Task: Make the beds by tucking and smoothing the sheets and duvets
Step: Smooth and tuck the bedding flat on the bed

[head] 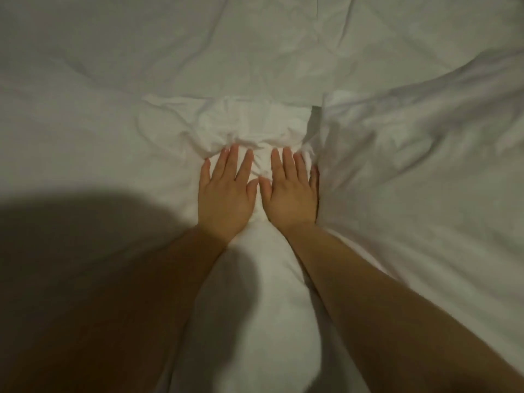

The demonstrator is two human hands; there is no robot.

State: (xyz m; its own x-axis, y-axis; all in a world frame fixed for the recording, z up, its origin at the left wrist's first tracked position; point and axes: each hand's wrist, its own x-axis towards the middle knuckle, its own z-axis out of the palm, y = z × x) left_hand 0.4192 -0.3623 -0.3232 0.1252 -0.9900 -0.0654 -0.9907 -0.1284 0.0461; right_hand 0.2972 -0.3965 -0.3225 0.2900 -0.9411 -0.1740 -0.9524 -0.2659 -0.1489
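A white duvet (113,131) fills the whole view, creased and rumpled. My left hand (226,194) and my right hand (292,191) lie side by side on it at the centre, palms down, fingers straight and slightly spread, pressing the fabric. Just beyond the fingertips the cloth bunches into a wrinkled ridge (249,134). A thicker fold of duvet (411,154) rises right beside my right hand, touching its little finger. Both bare forearms reach in from the bottom edge.
A small dark gap (315,110) shows between the bunched cloth and the right fold. A deep shadow (71,265) covers the lower left of the bedding. Long creases run across the far part of the duvet.
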